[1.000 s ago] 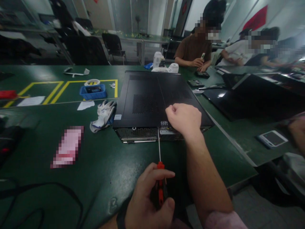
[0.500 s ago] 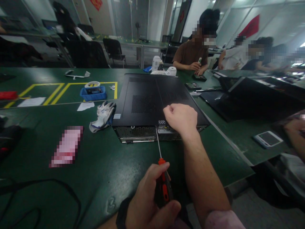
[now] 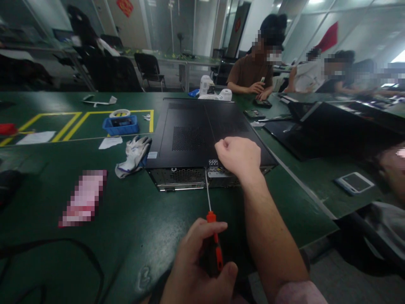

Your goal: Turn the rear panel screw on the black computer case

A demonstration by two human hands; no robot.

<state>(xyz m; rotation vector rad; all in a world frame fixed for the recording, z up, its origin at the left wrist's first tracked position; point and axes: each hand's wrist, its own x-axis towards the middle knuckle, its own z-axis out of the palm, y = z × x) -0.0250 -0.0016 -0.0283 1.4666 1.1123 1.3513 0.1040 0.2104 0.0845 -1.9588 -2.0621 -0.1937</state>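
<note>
A black desktop computer case (image 3: 190,114) lies flat on the green table, its metal back panel facing me. My left hand (image 3: 198,257) is around the orange-and-black handle of a screwdriver (image 3: 211,216), index finger across the handle and thumb held off to the side. The screwdriver's thin shaft runs up to the back panel's edge near the middle; the tip meets the panel there, but the screw itself is too small to make out. Closed in a fist, my right hand (image 3: 239,155) rests on the top cover by the rear edge, with its fingertips hidden underneath.
Left of the case lie a work glove (image 3: 134,154), a blue bin (image 3: 120,125) with a tape roll (image 3: 120,113), and a blurred pink packet (image 3: 84,198). A phone-like device (image 3: 356,183) and black panels (image 3: 341,131) are at right. A person (image 3: 253,76) sits across the table.
My left hand's fingers have loosened and shifted slightly around the screwdriver handle. My view has moved a little; the right fist stays on the case.
</note>
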